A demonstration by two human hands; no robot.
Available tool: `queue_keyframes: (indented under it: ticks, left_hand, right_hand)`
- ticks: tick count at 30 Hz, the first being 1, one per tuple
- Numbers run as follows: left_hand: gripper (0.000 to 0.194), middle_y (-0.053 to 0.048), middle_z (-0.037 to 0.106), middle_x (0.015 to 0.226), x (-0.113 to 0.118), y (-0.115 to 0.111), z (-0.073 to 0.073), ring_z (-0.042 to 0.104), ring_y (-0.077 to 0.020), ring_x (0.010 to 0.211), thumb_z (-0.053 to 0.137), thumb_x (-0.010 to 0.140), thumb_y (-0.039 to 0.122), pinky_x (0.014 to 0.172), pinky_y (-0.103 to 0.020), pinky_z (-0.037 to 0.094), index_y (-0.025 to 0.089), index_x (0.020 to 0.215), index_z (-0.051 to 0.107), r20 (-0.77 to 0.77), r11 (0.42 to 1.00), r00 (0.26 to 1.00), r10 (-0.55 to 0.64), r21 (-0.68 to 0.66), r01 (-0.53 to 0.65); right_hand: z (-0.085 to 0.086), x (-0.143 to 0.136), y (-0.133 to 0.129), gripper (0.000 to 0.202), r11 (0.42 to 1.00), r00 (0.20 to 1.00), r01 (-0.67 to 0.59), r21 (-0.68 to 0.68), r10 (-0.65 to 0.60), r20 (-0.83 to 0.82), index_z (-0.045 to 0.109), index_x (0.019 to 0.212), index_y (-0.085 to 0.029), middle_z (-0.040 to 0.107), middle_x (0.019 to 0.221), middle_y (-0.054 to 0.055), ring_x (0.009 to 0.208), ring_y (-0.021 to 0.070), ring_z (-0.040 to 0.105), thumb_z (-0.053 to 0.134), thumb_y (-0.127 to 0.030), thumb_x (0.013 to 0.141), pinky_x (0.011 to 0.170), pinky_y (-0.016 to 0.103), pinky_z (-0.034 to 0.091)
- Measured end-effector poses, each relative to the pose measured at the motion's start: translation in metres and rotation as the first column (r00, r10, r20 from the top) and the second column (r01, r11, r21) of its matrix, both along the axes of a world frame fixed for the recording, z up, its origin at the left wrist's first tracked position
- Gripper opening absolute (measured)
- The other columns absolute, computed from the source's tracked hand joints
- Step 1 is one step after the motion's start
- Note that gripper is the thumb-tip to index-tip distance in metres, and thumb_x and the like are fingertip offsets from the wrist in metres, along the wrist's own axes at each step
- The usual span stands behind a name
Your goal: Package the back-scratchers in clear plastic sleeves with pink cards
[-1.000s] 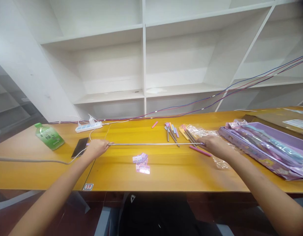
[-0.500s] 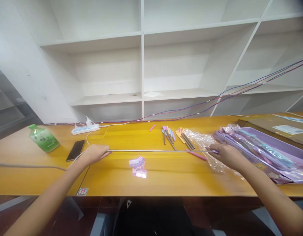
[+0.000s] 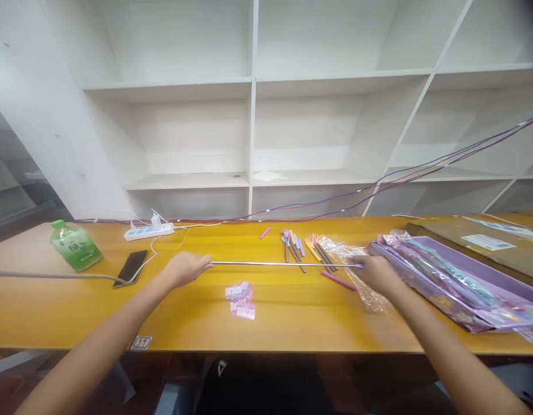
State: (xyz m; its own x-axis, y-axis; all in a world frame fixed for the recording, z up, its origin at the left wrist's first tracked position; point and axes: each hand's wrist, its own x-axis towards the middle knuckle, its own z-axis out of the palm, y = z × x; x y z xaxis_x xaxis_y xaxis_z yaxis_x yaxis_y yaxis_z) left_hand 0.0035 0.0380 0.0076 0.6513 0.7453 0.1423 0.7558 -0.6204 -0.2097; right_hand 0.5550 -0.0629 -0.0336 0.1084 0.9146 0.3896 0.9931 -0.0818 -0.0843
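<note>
A thin metal rod (image 3: pixel 275 264) is held level above the table, with a hand at each end. My left hand (image 3: pixel 190 270) is closed on its left end. The right end, where a bit of purple shows, is in my closed right hand (image 3: pixel 372 273). Under and behind the rod lie several small back-scratcher-like tools with metal shafts (image 3: pixel 296 251) and coloured handles. A pink stick (image 3: pixel 339 280) lies below the rod, next to crumpled clear plastic (image 3: pixel 368 294). Small purple and pink cards (image 3: pixel 243 310) are piled nearer the front edge.
A purple box (image 3: pixel 426 288) of wrapped items and a cardboard box (image 3: pixel 448 233) fill the right. At the left are a green bottle (image 3: pixel 76 246), a phone (image 3: pixel 128 271) and a power strip (image 3: pixel 149 231) with cables. White shelves (image 3: pixel 253 132) stand behind.
Both hands have come closer together, and the visible length of rod between them is shorter. The camera view has shifted slightly.
</note>
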Motion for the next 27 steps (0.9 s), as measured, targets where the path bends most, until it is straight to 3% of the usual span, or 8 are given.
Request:
queue_keyframes:
  ticks: [2,4,7,13,19,24,27]
  left_hand:
    - [0.035,-0.008,0.075,0.086,0.040,-0.003,-0.004,0.070,-0.0216,0.070,0.038,0.107,0.050,0.067,-0.028,0.045,0.024,0.098,0.061,0.026,1.000,0.999,-0.030,0.004,0.030]
    - [0.035,-0.010,0.075,0.085,0.075,-0.005,-0.008,0.070,-0.0228,0.070,0.038,0.107,0.050,0.067,-0.030,0.046,0.023,0.102,0.061,0.028,0.999,0.999,-0.032,0.003,0.032]
    - [0.037,-0.011,0.075,0.083,0.095,-0.004,-0.012,0.071,-0.0240,0.070,0.035,0.109,0.047,0.067,-0.030,0.046,0.022,0.105,0.061,-0.005,0.999,0.999,-0.031,0.015,0.031]
    - [0.038,-0.010,0.074,0.082,0.075,-0.019,-0.003,0.071,-0.0239,0.069,0.033,0.109,0.047,0.065,-0.030,0.045,0.023,0.103,0.061,-0.002,1.000,1.000,0.002,0.000,-0.002]
    - [0.038,-0.011,0.075,0.088,0.091,-0.040,0.018,0.070,-0.0219,0.068,0.034,0.109,0.047,0.063,-0.030,0.043,0.021,0.106,0.061,-0.077,0.997,0.994,-0.080,-0.013,0.079]
    - [0.036,-0.010,0.075,0.093,0.094,-0.041,0.008,0.070,-0.0214,0.071,0.033,0.110,0.043,0.061,-0.029,0.042,0.020,0.107,0.061,-0.028,0.995,0.995,-0.093,0.017,0.093]
    - [0.029,-0.011,0.074,0.093,0.102,-0.044,-0.005,0.071,-0.0228,0.078,0.038,0.108,0.032,0.063,-0.029,0.044,0.018,0.103,0.063,0.062,0.997,0.997,-0.055,0.065,0.051]
  right_hand:
    - [0.007,-0.060,0.015,0.017,0.987,0.996,-0.087,-0.136,0.085,-0.017,0.079,0.083,-0.022,0.077,0.082,0.007,0.076,0.0226,0.071,0.063,-0.019,0.089,0.065,0.026,0.043]
    - [0.017,-0.118,0.029,0.023,0.992,1.000,-0.015,-0.124,0.011,-0.028,0.079,0.088,-0.022,0.077,0.084,0.008,0.080,0.0225,0.071,0.057,-0.017,0.092,0.067,0.026,0.042]
    - [0.029,-0.173,0.043,0.027,0.995,0.996,0.051,-0.090,-0.058,-0.074,0.079,0.097,-0.022,0.077,0.089,0.009,0.085,0.0232,0.072,0.053,-0.015,0.093,0.068,0.027,0.041]
    - [0.033,-0.192,0.043,0.028,0.989,0.999,-0.029,-0.146,0.025,-0.030,0.080,0.096,-0.020,0.076,0.089,0.012,0.085,0.0255,0.073,0.052,-0.013,0.093,0.070,0.028,0.043]
    - [0.029,-0.235,0.025,0.025,0.971,0.992,-0.127,-0.202,0.119,-0.051,0.077,0.095,-0.020,0.077,0.091,0.011,0.085,0.0241,0.072,0.052,-0.018,0.097,0.068,0.027,0.042]
    - [0.036,-0.241,0.020,0.020,0.973,0.987,-0.162,-0.167,0.159,-0.032,0.074,0.093,-0.021,0.077,0.094,0.010,0.086,0.0229,0.072,0.055,-0.021,0.098,0.066,0.027,0.040]
    - [0.042,-0.239,0.021,0.018,0.971,0.984,-0.181,-0.155,0.179,-0.022,0.074,0.096,-0.022,0.077,0.098,0.009,0.089,0.0229,0.072,0.056,-0.026,0.099,0.068,0.026,0.042]
